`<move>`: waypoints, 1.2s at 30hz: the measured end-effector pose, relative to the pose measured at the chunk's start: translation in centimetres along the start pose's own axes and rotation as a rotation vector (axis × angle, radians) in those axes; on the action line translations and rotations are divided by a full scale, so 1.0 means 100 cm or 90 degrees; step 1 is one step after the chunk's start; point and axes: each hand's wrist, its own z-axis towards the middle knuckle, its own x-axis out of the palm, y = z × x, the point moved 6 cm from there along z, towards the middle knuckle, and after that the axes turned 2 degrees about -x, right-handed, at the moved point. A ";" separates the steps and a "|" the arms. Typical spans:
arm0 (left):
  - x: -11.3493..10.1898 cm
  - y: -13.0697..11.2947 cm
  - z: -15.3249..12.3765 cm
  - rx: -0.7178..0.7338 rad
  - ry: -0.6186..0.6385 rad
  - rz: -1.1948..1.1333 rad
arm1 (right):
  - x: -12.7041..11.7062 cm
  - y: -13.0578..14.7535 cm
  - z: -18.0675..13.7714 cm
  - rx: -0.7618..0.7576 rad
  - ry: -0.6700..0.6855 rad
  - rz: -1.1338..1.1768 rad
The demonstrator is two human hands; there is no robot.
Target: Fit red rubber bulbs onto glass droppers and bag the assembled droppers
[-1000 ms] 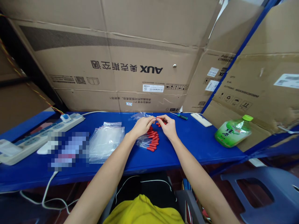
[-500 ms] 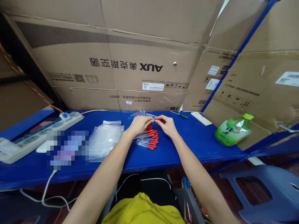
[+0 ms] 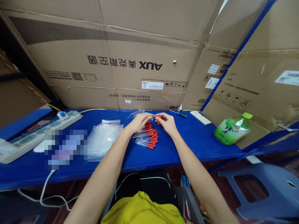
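Observation:
A row of clear tubes with red caps (image 3: pixel 151 138) lies on the blue shelf (image 3: pixel 191 146), straight in front of me. Just beyond the row, my left hand (image 3: pixel 137 122) and my right hand (image 3: pixel 167 123) meet with their fingers pinched. Between them they hold one red-capped tube (image 3: pixel 157 117) by its ends. A few more clear tubes (image 3: pixel 137 112) lie behind my left hand.
A stack of clear zip bags (image 3: pixel 102 140) lies left of the tubes, with a white power strip (image 3: pixel 35 133) further left. A green bottle (image 3: pixel 231 129) lies on its side at the right. A white phone (image 3: pixel 200 117) and a small screwdriver (image 3: pixel 180 114) sit near the cardboard boxes (image 3: pixel 130 62) behind.
Both hands stay together over the far end of the tube row, fingers shifting slightly on the tube. The view has tilted a little.

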 end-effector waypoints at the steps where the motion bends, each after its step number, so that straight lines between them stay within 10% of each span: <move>1: 0.000 -0.001 0.000 0.000 0.001 -0.012 | 0.000 0.000 0.000 0.005 -0.001 0.005; 36: 0.006 -0.001 0.001 0.014 -0.003 -0.062 | 0.003 -0.006 -0.006 0.029 -0.067 0.036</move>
